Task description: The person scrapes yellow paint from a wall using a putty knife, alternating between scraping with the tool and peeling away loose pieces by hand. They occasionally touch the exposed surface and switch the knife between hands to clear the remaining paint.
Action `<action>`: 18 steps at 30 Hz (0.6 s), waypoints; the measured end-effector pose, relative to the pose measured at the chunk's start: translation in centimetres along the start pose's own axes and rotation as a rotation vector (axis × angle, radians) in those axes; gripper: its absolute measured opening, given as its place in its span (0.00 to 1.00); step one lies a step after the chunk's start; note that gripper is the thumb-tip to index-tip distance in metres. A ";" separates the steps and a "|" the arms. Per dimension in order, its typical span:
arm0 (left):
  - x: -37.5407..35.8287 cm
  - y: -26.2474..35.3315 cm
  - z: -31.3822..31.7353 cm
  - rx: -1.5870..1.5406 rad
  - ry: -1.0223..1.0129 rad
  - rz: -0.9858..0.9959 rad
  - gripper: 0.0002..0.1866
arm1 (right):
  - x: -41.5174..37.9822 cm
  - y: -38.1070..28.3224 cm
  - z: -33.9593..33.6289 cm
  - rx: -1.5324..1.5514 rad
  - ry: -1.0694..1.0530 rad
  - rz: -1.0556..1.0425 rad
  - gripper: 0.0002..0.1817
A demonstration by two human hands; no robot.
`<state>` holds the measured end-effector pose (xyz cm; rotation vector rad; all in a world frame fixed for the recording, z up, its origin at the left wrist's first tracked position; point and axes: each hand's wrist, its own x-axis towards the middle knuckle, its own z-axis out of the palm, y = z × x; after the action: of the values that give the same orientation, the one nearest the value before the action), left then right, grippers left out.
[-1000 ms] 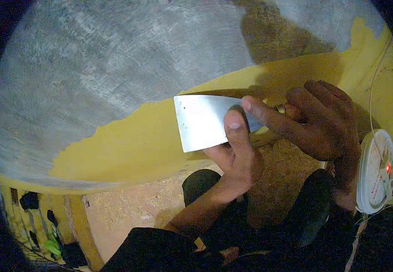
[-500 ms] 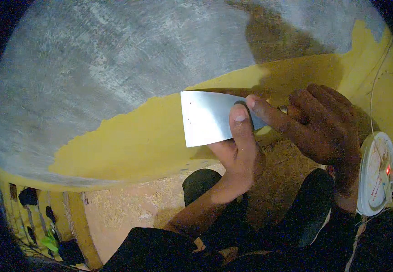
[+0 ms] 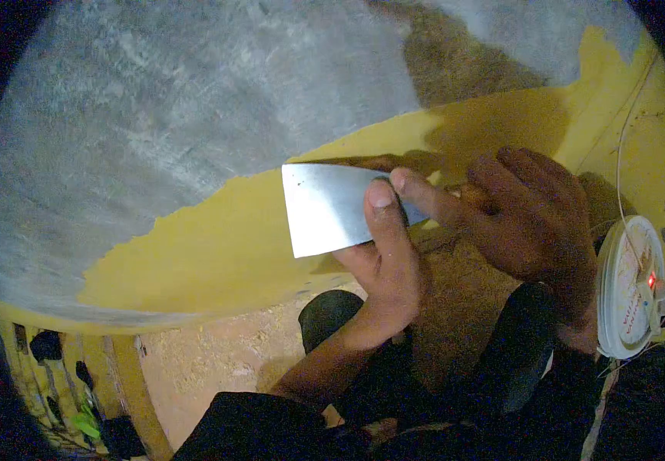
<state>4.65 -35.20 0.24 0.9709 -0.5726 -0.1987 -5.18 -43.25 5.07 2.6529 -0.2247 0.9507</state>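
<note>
A putty knife [image 3: 329, 211] with a wide, shiny metal blade is held sideways in front of the wall, its broad edge pointing left. My left hand [image 3: 390, 265] grips the blade near its narrow end, thumb on the front face and fingers mostly hidden behind. My right hand [image 3: 528, 219] is closed around the handle, of which only a small part shows. The right index finger stretches along to the neck of the blade, its tip close to the left thumb.
Behind the knife, the wall has a grey patch [image 3: 194, 92] above a yellow painted band [image 3: 210, 253]. At right stands a white lidded bucket [image 3: 613, 307] with a cable and a small device showing a red light [image 3: 652, 280]. Yellow railings [image 3: 121, 376] are at lower left.
The view has shifted slightly, so wall, bucket and hands appear further left. The putty knife and both hands sit a little lower and more left in view, with the same grip.
</note>
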 end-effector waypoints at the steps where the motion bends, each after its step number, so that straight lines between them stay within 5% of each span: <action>1: 0.0 0.0 0.0 -0.012 -0.009 0.006 0.20 | -0.1 0.0 0.2 -0.015 0.005 0.001 0.29; 18: 0.2 0.0 0.0 0.087 0.009 0.017 0.15 | -0.6 -0.1 0.6 -0.072 0.018 -0.014 0.29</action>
<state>4.79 -35.31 0.31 1.0508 -0.5851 -0.1551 -5.22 -43.37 4.22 2.5759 -0.2311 0.9433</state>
